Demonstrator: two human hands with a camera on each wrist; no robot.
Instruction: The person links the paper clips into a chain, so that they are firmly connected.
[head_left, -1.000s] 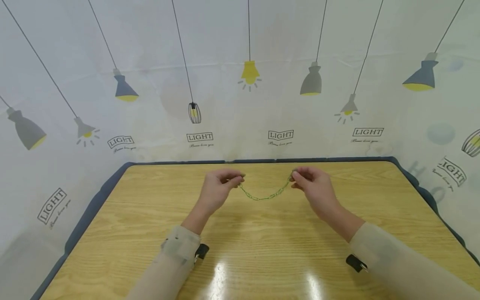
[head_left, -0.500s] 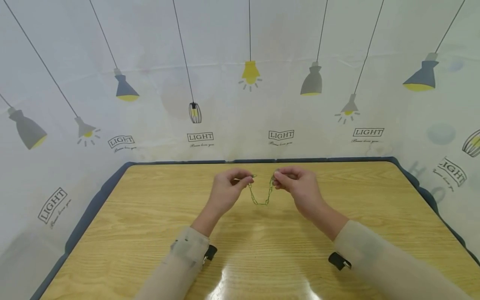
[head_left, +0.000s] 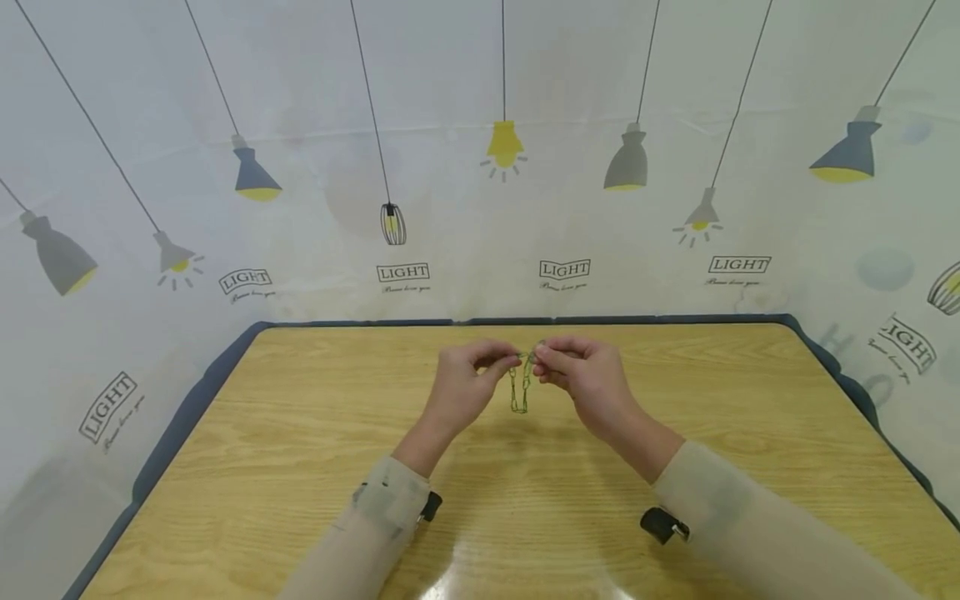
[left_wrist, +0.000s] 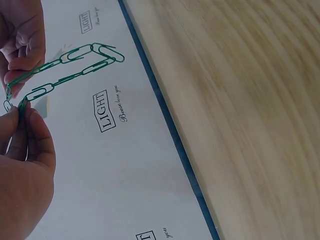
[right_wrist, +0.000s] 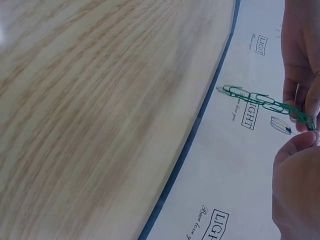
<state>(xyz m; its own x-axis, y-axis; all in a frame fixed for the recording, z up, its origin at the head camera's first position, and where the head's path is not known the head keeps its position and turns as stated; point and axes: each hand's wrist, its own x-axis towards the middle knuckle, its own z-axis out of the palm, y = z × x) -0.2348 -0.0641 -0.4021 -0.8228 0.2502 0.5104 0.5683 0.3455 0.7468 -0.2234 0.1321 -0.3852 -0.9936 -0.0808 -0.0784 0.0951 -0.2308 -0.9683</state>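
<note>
A chain of linked green paper clips [head_left: 519, 409] hangs in a narrow loop above the table, between my two hands. My left hand [head_left: 468, 387] pinches one end between thumb and fingers. The other end is pinched by my right hand [head_left: 592, 387]. The fingertips of both hands are close together at the top of the loop; whether they touch I cannot tell. In the left wrist view the paper clip chain [left_wrist: 91, 48] shows its separate clips, with the ends near each other at the fingertips. The right wrist view has the chain [right_wrist: 270, 103] partly hidden by fingers.
Below the hands lies a wooden table [head_left: 300, 433] with a dark blue edge [head_left: 510, 321]. Behind it stands a pale wall covering [head_left: 450, 75] printed with lamps and the word LIGHT. A black wrist device [head_left: 660, 525] sits at the right sleeve.
My hands have come together, the right one moving left and the left one moving right. The paper clip chain went from a wide curve to a narrow hanging loop.
</note>
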